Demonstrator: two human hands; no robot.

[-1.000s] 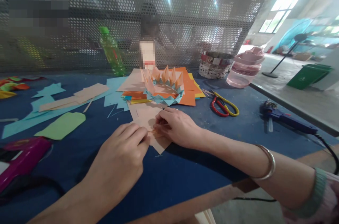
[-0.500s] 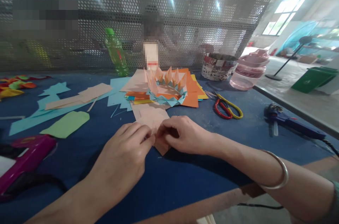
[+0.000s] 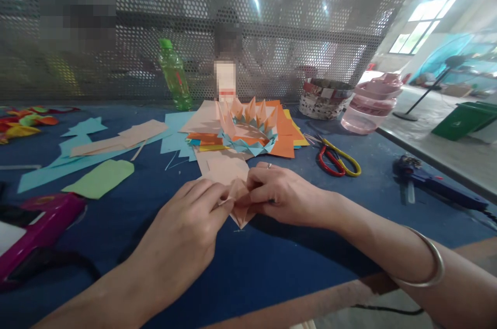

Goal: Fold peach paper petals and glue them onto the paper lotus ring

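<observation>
The folded paper [image 3: 239,213] lies between the 2 hands, low over the counter [image 3: 272,277], its long axis running away from the person and its tip pointing to the near edge; neither hand is clearly nearer. The left hand's [image 3: 194,223] fingers, curled almost together, pinch its left side, and the right hand's [image 3: 285,195] bent fingers pinch its right, though the knuckles seem to hide the exact grip. Just beyond lies a peach sheet [image 3: 221,167].
</observation>
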